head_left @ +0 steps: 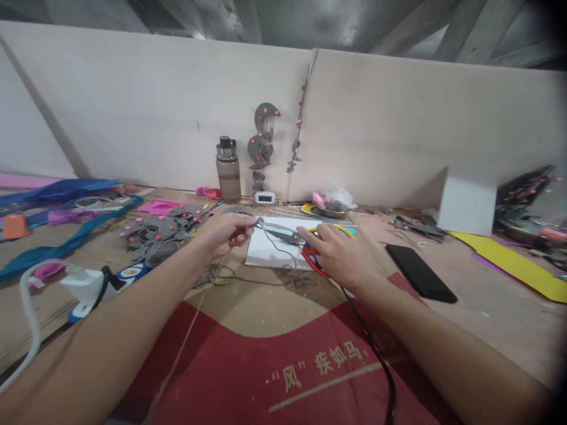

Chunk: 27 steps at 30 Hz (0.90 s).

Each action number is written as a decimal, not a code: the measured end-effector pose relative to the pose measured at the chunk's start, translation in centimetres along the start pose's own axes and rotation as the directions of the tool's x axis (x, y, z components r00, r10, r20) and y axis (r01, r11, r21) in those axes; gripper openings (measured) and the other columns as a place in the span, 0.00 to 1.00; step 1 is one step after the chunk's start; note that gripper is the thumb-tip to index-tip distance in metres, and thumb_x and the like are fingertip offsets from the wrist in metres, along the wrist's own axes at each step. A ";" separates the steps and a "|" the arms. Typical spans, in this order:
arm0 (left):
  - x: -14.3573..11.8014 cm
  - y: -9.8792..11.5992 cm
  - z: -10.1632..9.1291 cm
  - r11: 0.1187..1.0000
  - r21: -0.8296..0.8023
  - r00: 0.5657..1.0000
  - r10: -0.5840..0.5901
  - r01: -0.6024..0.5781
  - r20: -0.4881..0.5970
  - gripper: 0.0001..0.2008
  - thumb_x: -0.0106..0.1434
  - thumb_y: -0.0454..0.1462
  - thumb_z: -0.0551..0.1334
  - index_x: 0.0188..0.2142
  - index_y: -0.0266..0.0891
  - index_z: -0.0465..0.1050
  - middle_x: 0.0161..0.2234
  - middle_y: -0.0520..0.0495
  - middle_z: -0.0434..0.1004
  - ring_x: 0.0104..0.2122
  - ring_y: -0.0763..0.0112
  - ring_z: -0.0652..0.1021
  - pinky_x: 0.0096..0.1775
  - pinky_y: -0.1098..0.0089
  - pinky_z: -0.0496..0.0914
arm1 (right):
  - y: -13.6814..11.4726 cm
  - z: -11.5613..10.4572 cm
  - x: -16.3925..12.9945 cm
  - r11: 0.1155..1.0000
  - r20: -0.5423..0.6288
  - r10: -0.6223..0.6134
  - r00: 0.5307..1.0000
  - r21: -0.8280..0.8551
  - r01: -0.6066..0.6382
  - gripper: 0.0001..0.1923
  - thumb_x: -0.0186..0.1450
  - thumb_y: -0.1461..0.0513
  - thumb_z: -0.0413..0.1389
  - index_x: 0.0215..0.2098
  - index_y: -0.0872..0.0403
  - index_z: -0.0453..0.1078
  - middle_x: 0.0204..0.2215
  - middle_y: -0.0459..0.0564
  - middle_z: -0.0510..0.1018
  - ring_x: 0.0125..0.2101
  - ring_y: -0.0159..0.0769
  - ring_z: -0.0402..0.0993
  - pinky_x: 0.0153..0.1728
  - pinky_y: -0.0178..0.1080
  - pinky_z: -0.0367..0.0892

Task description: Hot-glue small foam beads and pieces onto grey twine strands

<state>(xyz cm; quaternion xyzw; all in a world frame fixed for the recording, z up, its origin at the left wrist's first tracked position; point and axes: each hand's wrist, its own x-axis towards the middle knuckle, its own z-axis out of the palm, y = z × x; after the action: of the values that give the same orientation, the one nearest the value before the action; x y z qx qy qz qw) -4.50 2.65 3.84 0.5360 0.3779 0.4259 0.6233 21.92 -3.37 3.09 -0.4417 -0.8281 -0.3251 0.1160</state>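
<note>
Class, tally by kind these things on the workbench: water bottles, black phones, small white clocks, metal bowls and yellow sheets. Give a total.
Water bottle: 1
Black phone: 1
Small white clock: 1
Metal bowl: 1
Yellow sheet: 1
Total: 5

Against the back wall you have a smoky water bottle (228,170) with a small white clock (264,198) just to its right, and grey cut-out ornaments with pink dots (262,143) lean on the wall above that clock. To your left lie blue fabric strips (66,195), a heap of grey felt shapes (156,230) and a white charger (84,284). To your right you see a metal bowl (333,208), a black phone (420,273), a white box (467,200) and yellow paper (516,265).
</note>
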 end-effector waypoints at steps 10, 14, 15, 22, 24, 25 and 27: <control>0.6 -0.5 -0.7 0.998 -0.030 0.998 -0.057 0.057 -0.006 0.08 0.53 0.36 0.64 0.24 0.33 0.67 0.17 0.53 0.64 0.13 0.85 0.60 0.14 0.81 0.48 | -0.3 0.7 -0.1 0.995 0.048 0.008 0.999 0.100 -0.012 0.28 0.59 0.69 0.49 0.57 0.48 0.56 0.39 0.52 0.68 0.37 0.39 0.63 0.33 0.36 0.57; 0.7 -0.6 -0.9 0.998 -0.027 0.998 -0.051 0.050 -0.044 0.09 0.52 0.36 0.65 0.24 0.33 0.68 0.19 0.52 0.65 0.14 0.84 0.62 0.14 0.81 0.50 | -0.3 0.5 -0.1 0.994 0.069 0.010 0.998 0.106 -0.017 0.26 0.60 0.67 0.49 0.57 0.49 0.58 0.38 0.53 0.69 0.36 0.39 0.64 0.32 0.36 0.57; 0.7 -0.6 -1.0 0.999 -0.033 0.998 -0.032 0.030 -0.062 0.09 0.52 0.36 0.65 0.25 0.32 0.68 0.20 0.52 0.65 0.15 0.84 0.62 0.14 0.81 0.51 | -0.4 0.4 -0.1 0.992 0.070 0.006 0.997 0.123 -0.015 0.25 0.61 0.67 0.49 0.57 0.48 0.58 0.38 0.53 0.69 0.36 0.39 0.64 0.32 0.36 0.57; 0.8 -0.4 -1.5 0.990 -0.086 0.982 0.092 -0.108 -0.165 0.08 0.51 0.35 0.66 0.26 0.31 0.69 0.24 0.49 0.69 0.19 0.83 0.67 0.18 0.81 0.59 | -2.7 -0.8 0.0 0.901 0.164 -0.011 0.986 0.430 -0.061 0.21 0.60 0.63 0.52 0.52 0.44 0.66 0.37 0.49 0.74 0.32 0.35 0.69 0.30 0.35 0.58; 0.8 -0.3 -1.6 0.988 -0.083 0.978 0.113 -0.129 -0.173 0.09 0.50 0.35 0.67 0.27 0.32 0.69 0.24 0.49 0.70 0.19 0.82 0.68 0.19 0.81 0.60 | -3.7 -1.6 -0.1 0.820 0.230 -0.074 0.970 0.568 -0.072 0.17 0.58 0.62 0.54 0.46 0.46 0.70 0.34 0.48 0.76 0.33 0.36 0.71 0.31 0.34 0.59; 0.8 -0.3 -1.7 0.987 -0.080 0.977 0.126 -0.141 -0.174 0.09 0.50 0.35 0.68 0.27 0.32 0.69 0.24 0.49 0.71 0.19 0.82 0.68 0.20 0.81 0.61 | -4.1 -2.1 -0.2 0.778 0.257 -0.100 0.961 0.622 -0.086 0.16 0.57 0.62 0.55 0.44 0.47 0.71 0.34 0.48 0.77 0.34 0.36 0.71 0.32 0.34 0.60; 0.9 -0.2 -1.9 0.984 -0.070 0.974 0.148 -0.162 -0.174 0.11 0.49 0.36 0.68 0.29 0.33 0.70 0.24 0.50 0.72 0.19 0.82 0.69 0.21 0.80 0.61 | -4.7 -3.2 -0.5 0.696 0.304 -0.148 0.941 0.708 -0.119 0.14 0.56 0.62 0.56 0.42 0.48 0.72 0.34 0.47 0.78 0.35 0.36 0.72 0.33 0.33 0.61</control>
<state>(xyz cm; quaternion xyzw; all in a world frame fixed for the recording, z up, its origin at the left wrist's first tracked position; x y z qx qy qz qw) -5.93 4.10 3.33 0.4994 0.3680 0.5323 0.5760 18.12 -7.61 3.18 -0.4035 -0.8994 0.1034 0.1326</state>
